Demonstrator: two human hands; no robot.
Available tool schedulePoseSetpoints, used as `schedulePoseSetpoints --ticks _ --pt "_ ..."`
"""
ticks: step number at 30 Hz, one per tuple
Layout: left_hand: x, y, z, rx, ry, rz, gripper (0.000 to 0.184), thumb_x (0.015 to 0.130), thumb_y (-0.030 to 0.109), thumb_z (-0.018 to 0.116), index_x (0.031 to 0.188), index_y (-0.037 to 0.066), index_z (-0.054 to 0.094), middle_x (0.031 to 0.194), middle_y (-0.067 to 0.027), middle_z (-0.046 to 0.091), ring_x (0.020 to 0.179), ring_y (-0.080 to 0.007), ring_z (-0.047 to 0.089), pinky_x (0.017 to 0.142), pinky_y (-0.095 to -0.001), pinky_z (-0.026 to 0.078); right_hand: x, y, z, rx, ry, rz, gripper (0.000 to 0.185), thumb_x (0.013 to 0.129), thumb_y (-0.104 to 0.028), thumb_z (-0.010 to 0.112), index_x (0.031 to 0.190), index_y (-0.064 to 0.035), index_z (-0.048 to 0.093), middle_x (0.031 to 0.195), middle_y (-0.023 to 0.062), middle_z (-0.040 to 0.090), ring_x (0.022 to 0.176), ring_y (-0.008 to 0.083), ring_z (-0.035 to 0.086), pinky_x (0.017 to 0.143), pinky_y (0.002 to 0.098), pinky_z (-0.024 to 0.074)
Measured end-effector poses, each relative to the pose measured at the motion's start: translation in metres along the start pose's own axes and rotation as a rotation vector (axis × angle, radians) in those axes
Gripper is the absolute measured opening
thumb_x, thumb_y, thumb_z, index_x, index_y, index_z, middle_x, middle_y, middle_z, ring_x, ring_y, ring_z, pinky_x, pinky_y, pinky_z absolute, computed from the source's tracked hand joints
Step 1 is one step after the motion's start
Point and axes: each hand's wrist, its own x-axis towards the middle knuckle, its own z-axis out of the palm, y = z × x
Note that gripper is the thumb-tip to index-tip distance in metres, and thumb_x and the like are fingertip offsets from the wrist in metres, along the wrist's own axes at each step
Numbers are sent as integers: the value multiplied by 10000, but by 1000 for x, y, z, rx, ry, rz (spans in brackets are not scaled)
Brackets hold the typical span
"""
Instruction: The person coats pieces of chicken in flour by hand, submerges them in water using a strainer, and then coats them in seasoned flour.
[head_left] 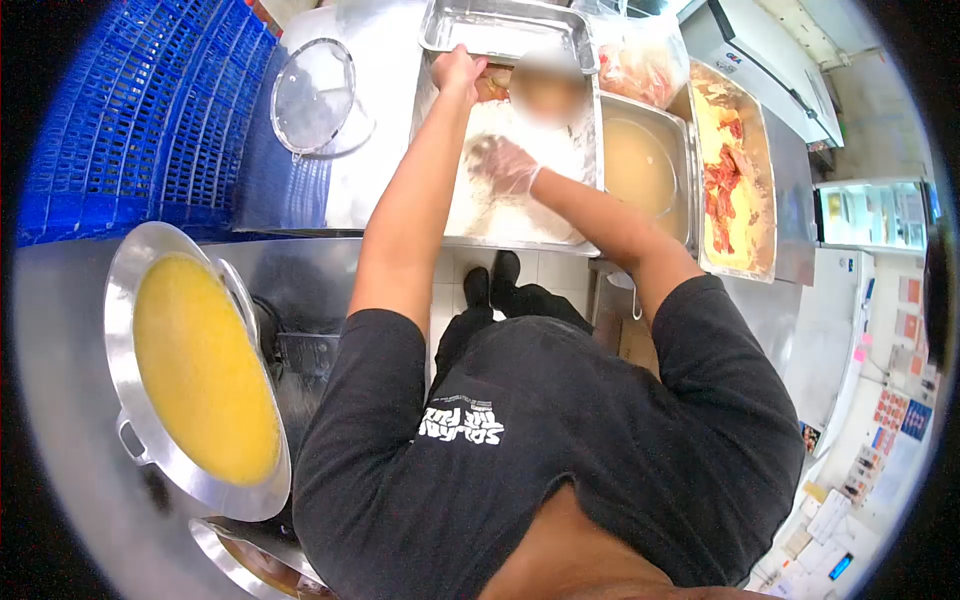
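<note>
My left hand [459, 76] is bare, its fingers closed over the near rim of a shallow metal pan [505, 38]. That pan overlaps the far end of a larger metal tray [582, 238]. White flour [545, 215] covers much of the larger tray's bottom. Down in the flour is my right hand [503, 165], in a clear plastic glove dusted with it; its fingers are too smeared to read. Brownish pieces of food [493, 84] lie beside my left hand. A blurred patch hides part of the tray to the right of them.
To the right stand a pan of pale liquid [638, 165] and a tray of yellow mixture with red pieces [725, 185]. Behind is a plastic bag of raw meat [640, 62]. Leftward are a round strainer [313, 95], blue crates [150, 110] and a large pan of yellow liquid [205, 365].
</note>
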Motion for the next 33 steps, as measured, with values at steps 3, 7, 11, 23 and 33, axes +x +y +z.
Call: schedulePoseSetpoints --ticks 3,7,11,23,33 --pt "-27 43 15 15 30 145 261 948 78 501 1113 -119 453 1021 -218 578 818 -278 650 701 -362 604 10 66 -31 17 313 29 397 843 -212 553 1237 -176 572 1218 142 563 1087 317 580 920 405 480" --pt "-32 96 6 -116 52 331 175 946 85 505 1010 -75 471 910 -177 609 749 -277 650 711 -401 601 37 101 -110 226 266 424 575 821 -380 640 1347 -192 502 1388 161 465 1217 330 505 985 410 433" --pt "-13 129 -15 -134 103 401 229 948 75 481 1083 -95 407 1035 -214 570 855 -330 672 760 -428 606 79 135 -125 238 14 468 721 763 -509 659 1387 -206 463 1368 156 503 1240 335 492 1008 418 414" --pt "98 102 -57 -340 425 283 303 893 32 462 1086 -199 424 1017 -286 594 845 -340 682 693 -346 629 17 108 -137 777 68 226 594 753 -178 741 1282 -51 504 1141 186 627 978 268 627 860 388 508" --pt "146 97 -53 -426 511 298 313 901 30 474 1119 -191 436 1048 -289 591 872 -326 678 689 -307 626 130 136 -111 654 -420 81 421 862 -260 661 1203 -34 562 1026 103 668 833 203 640 742 307 539"
